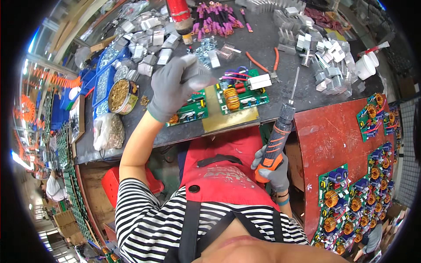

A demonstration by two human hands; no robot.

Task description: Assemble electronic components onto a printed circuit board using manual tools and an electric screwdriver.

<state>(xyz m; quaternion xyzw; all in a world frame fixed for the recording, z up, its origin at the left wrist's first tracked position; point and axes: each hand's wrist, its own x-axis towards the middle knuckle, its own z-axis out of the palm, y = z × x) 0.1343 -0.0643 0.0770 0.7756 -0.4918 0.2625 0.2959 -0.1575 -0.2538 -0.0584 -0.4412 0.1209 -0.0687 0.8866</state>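
My left hand (169,85), in a grey glove, is closed on a finned silver heat sink (198,79), which looks blurred. It hovers over a green circuit board (193,115) that it partly covers. Right of that, a second circuit board (245,98) with a copper-wound coil and a white block lies at the bench edge. A brass-coloured plate (232,122) shows between and below the boards. My right hand (276,173), also gloved, grips a black and orange electric screwdriver (275,142) upright near my apron, its long bit pointing away over the bench.
Loose heat sinks (331,61) are heaped right and back left. Orange-handled pliers (267,65) lie behind the boards. Blue bins (101,85) and a tub of brass screws (120,96) stand left. A red panel (326,136) holds several finished-looking boards. A red tool (179,15) hangs at the back.
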